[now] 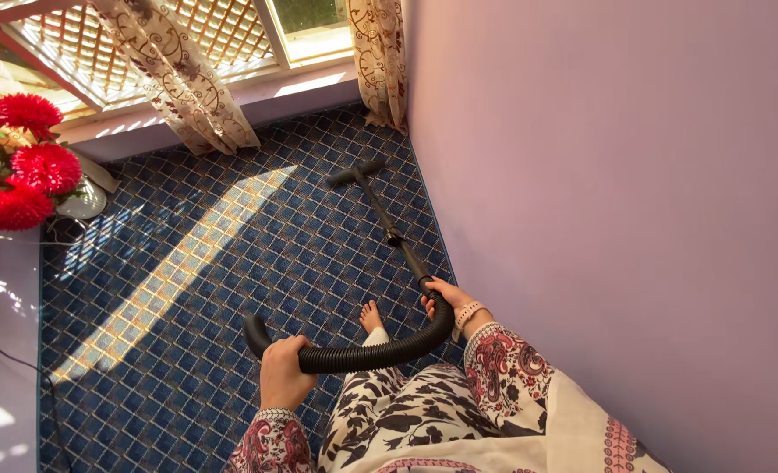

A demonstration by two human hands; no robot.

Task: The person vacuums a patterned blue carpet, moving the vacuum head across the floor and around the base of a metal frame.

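One black ribbed hose [380, 352] gripped by left hand [282, 375]; one rigid wand [389, 228] clasped by right hand [446, 300], nozzle head [356, 171] laid on blue carpet [187, 280] near two curtains [179, 79]. Four red flowers [21, 162] at left.

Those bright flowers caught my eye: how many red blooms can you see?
5 red blooms, all at the left edge: one top corner, two in the middle, two lower down. More may be hidden beyond the frame.

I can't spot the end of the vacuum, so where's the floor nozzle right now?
The floor nozzle lies on the blue carpet at upper centre of the head view, close to the right wall, just below the curtain.
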